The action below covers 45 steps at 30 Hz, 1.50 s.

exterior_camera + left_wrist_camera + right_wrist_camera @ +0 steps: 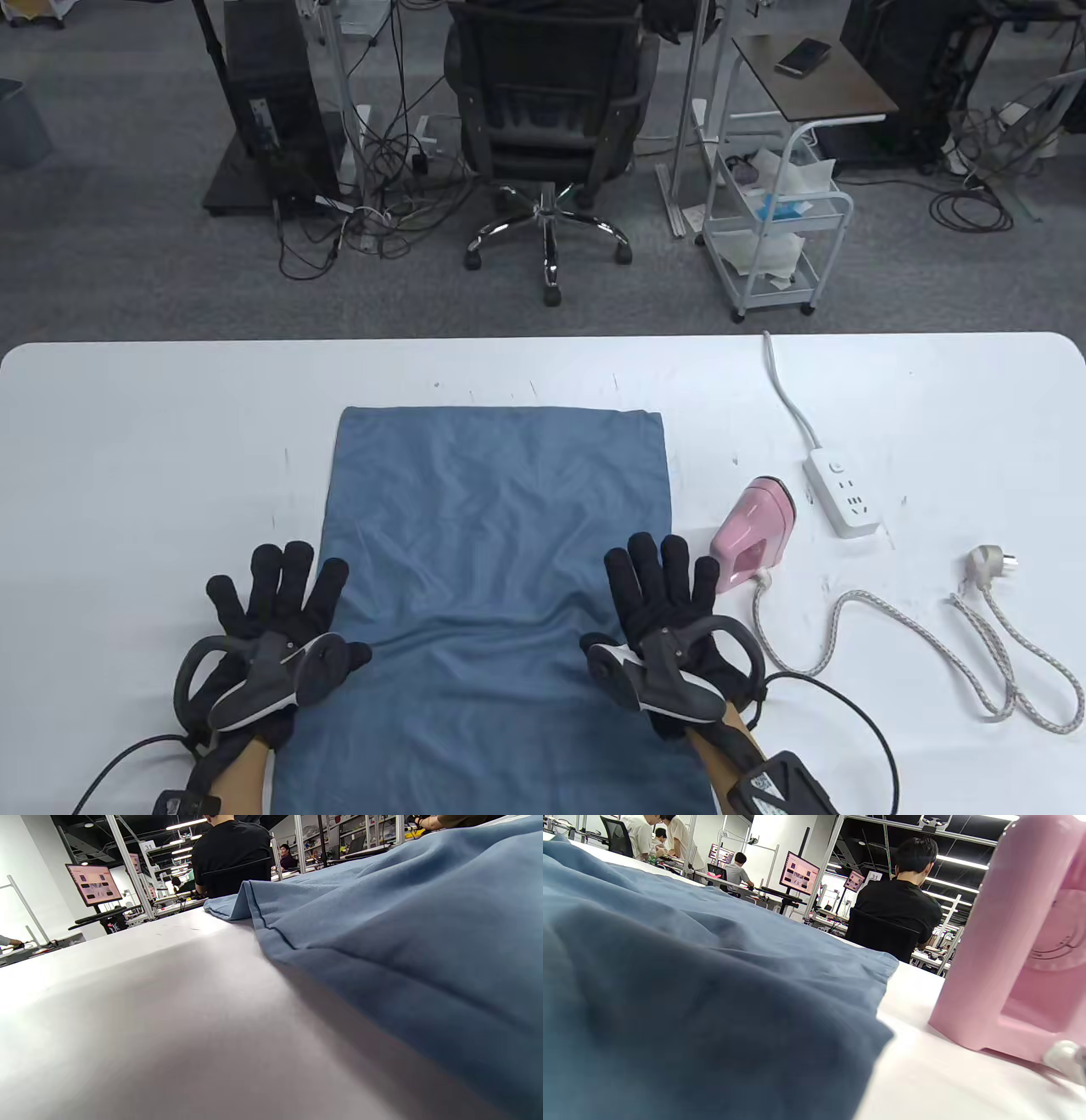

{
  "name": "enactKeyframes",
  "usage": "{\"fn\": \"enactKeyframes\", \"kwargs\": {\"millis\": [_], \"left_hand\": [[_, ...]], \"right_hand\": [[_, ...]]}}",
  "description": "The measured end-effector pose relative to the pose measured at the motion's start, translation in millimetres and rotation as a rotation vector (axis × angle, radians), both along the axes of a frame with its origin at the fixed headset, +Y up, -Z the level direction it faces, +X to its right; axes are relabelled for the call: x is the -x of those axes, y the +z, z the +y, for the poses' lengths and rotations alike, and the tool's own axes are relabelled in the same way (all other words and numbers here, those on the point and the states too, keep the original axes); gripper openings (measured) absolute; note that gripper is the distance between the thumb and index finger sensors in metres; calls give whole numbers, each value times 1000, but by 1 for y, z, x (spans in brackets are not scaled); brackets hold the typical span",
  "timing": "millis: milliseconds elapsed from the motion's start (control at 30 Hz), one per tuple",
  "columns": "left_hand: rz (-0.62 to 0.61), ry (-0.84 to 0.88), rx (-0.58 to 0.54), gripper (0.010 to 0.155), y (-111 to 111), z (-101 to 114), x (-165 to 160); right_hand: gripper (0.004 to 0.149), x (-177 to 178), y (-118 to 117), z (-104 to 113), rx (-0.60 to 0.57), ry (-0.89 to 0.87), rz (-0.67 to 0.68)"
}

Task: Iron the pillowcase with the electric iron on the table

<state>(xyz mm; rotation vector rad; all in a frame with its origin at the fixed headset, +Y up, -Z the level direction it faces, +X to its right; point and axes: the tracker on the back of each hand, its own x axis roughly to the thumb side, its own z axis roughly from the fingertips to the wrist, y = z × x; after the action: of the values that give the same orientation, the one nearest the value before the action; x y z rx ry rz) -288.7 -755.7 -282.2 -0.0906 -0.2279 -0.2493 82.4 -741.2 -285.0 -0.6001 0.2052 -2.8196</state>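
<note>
A blue pillowcase [496, 560] lies spread lengthwise on the white table [153, 441], with creases across its middle; it also shows in the left wrist view [403, 933] and the right wrist view [691, 984]. My left hand [271, 598] rests flat with fingers spread at its left edge. My right hand [662, 594] rests flat with fingers spread on its right edge. A pink electric iron [751, 531] lies on the table just right of my right hand, large in the right wrist view [1018, 942]. Neither hand holds anything.
The iron's braided cord [848, 628] loops over the table to a loose plug [988, 564]. A white power strip [844, 492] lies behind the iron, its cable running off the far edge. An office chair [547, 127] and a cart [780, 229] stand beyond the table.
</note>
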Motion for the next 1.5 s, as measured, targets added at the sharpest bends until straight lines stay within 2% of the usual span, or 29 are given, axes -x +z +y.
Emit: {"fn": "enactKeyframes", "kwargs": {"millis": [600, 700, 1033, 1133, 1367, 1500], "left_hand": [[-28, 13, -10, 94, -2, -2, -3], [-18, 6, -23, 93, -3, -1, -5], [-22, 15, -31, 91, -2, 1, -5], [-20, 17, -25, 90, -3, -1, -5], [-19, 22, -6, 90, -3, -1, -5], [-5, 11, 9, 90, -5, -3, -5]], "right_hand": [[91, 1, 1, 2, 26, -17, 16], [89, 4, 1, 5, 70, -57, 28], [80, 13, 5, 21, 25, -80, 43], [79, 14, 8, 32, 12, -82, 52], [77, 6, 20, 83, -223, -16, 87], [78, -13, 14, 105, -260, -14, 58]]}}
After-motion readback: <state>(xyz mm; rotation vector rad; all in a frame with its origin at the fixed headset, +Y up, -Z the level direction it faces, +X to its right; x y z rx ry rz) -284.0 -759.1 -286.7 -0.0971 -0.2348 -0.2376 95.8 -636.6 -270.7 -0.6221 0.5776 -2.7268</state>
